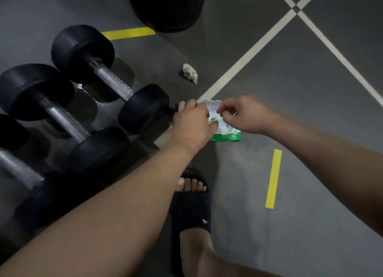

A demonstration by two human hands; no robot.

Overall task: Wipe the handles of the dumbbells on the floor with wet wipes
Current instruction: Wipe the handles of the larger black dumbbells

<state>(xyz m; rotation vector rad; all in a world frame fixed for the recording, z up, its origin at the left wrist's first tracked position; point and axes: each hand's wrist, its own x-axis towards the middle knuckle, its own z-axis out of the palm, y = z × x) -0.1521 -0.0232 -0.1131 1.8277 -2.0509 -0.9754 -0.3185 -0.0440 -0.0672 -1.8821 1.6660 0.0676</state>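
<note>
Dumbbells (pixel 112 81) are lined up on the grey floor (pixel 310 111) at the left, three of them side by side and all angled the same way, so the metal handles are easy to get at one after another. Nobody's touching them right now though. The nearest end of the far one sits just beside the left hand.

All the action is at the pack of wet wipes (pixel 229 135), green and white, lying on the floor right next to the dumbbells, which makes sense since you don't want to reach far for a fresh sheet. The left hand (pixel 192 123) is curled over the pack's left side, thumb on top, pinning it, I'd guess so it doesn't lift when something gets pulled. The right hand (pixel 246 115) has its fingertips pinched together on something white at the top of the pack. Could be the flap, could be a wipe coming out, honestly can't tell.

A crumpled wipe (pixel 190 72) lies on the floor a bit beyond the pack, apart from everything, so my guess is at least one handle is already done.

Closer in there's a foot in a black slide (pixel 190 210), and a big black tub (pixel 167 7) sits at the top.
</note>
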